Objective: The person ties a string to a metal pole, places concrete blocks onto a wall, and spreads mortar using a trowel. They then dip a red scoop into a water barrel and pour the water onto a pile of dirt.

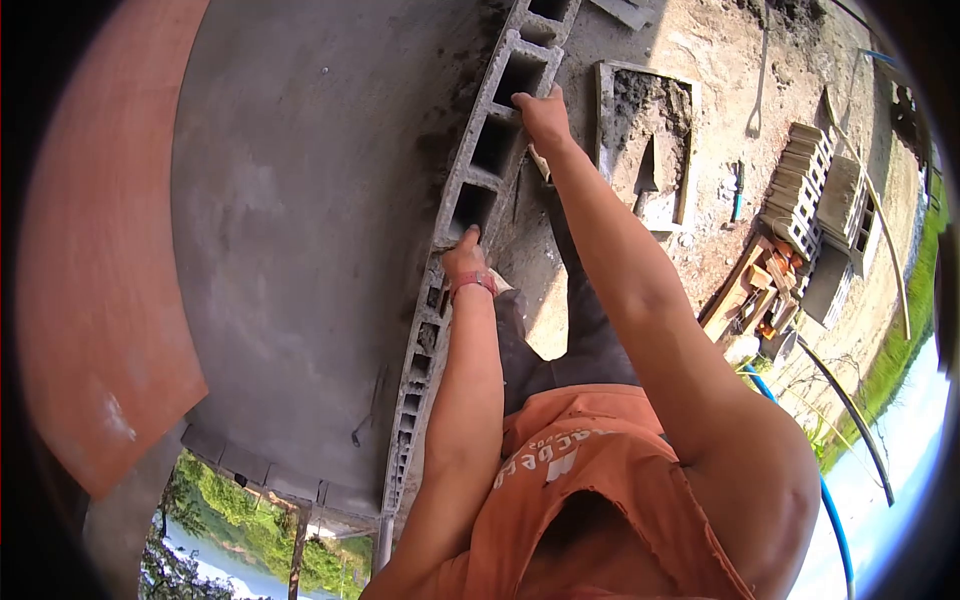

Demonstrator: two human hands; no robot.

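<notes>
A grey hollow concrete block [479, 180] lies on top of a long row of the same blocks [412, 400], the edge of a wall seen from above. My left hand [465, 252], with a pink wristband, grips the block's near end, fingers hooked over its edge. My right hand [541, 112] holds the far part of the block, fingers over the rim of an open cell. Both arms are stretched out from my orange shirt. Wet mortar darkens the wall beside the block.
The wall's grey plastered face [300, 200] fills the left side. On the ground lie a mortar tray [603, 120] with a trowel [646, 170], a shovel [760, 70], stacked blocks [800, 185], wood scraps [750, 295] and a blue hose [832, 515].
</notes>
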